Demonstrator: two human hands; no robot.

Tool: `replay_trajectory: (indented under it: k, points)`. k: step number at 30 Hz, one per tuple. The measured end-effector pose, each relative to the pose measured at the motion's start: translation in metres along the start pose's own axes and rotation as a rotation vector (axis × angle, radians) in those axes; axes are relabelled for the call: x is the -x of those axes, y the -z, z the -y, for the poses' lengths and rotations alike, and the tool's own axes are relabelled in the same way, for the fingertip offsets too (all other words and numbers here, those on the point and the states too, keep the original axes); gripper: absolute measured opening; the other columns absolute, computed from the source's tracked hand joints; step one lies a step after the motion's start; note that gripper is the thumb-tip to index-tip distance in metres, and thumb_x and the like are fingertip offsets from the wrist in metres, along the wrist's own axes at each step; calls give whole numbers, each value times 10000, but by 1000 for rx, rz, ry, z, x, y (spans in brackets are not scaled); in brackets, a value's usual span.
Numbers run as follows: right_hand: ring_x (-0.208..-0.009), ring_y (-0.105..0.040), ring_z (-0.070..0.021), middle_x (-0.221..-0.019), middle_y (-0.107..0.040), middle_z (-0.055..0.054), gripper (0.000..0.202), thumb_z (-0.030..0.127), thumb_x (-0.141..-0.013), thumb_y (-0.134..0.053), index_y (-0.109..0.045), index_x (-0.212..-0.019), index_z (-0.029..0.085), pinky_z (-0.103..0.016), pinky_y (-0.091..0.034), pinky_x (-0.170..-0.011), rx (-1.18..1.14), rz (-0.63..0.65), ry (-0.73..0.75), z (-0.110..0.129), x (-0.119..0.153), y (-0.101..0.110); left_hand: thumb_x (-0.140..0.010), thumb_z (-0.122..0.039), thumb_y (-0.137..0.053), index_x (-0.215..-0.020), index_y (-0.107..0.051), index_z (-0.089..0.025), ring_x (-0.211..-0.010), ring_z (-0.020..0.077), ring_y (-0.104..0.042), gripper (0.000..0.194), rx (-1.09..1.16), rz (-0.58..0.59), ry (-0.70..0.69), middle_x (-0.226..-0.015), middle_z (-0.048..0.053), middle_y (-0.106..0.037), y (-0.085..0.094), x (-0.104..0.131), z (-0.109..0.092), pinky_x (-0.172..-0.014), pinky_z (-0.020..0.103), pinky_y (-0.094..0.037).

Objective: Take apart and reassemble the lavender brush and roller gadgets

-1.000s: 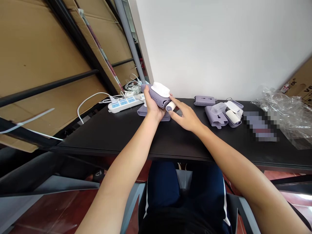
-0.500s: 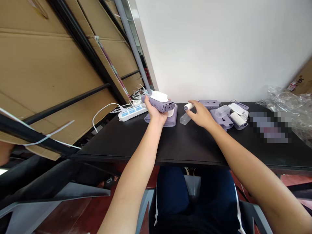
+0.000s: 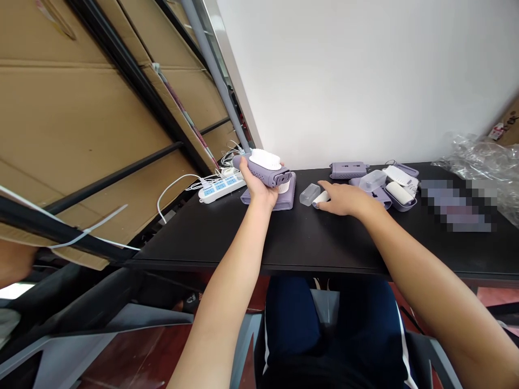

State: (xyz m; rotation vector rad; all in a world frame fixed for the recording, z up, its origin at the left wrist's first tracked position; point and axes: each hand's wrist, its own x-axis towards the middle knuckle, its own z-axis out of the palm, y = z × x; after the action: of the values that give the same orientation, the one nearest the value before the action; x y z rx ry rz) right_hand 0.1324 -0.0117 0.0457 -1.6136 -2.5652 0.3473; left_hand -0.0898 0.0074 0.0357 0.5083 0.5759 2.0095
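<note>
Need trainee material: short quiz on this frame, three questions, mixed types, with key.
1. Multiple choice. What does the left hand hold?
A) the crumpled plastic wrap
B) a purple case topped by a white piece
C) the clear plastic cover

2. True or false: the power strip lies on the right side of the picture.

3. Fill in the blank: the right hand is at a small ____ cylinder beside the clear plastic cover.

Key:
1. B
2. False; the power strip is left of both hands.
3. white
</note>
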Motion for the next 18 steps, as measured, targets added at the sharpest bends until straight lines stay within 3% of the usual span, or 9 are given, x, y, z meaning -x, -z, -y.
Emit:
replay_trajectory:
  k: [3,7,12,18]
  points:
    - [-1327,-599,-458,-1426,-644,-230,582,526,-982,-564,-609,-1450,183,-594,-495,-1023,16,-179,24,2,-3,-4,-895,-726,-520,-1045,-654,-226,-686,199,-721,539,0,9,-35,-816,39,-723,-2,2,0,-754,361,-615]
    - [-1230,-652,-365,-1327,-698,-160,436,501,-1031,-503,-667,-1314,213,-513,-525,-997,-170,-403,137,10,-6,-11,-914,-714,-505,-1099,-663,-195,-670,193,-725,573,-13,11,-28,-797,48,-734,-6,7,2,-762,345,-616]
    - [-1193,-660,-331,-1287,-709,-129,397,422,-1001,-583,-619,-1340,218,-469,-520,-987,-283,-483,323,22,-5,-21,-927,-743,-460,-1067,-675,-169,-695,202,-741,629,-42,63,26,-792,65,-746,-10,15,5,-779,345,-630]
    - [-1123,-675,-299,-1218,-725,-100,264,410,-999,-591,-615,-1194,234,-419,-510,-916,-388,-540,305,25,-6,-24,-935,-781,-408,-1111,-695,-160,-825,244,-768,707,-130,101,79,-851,110,-768,-14,22,6,-782,348,-630]
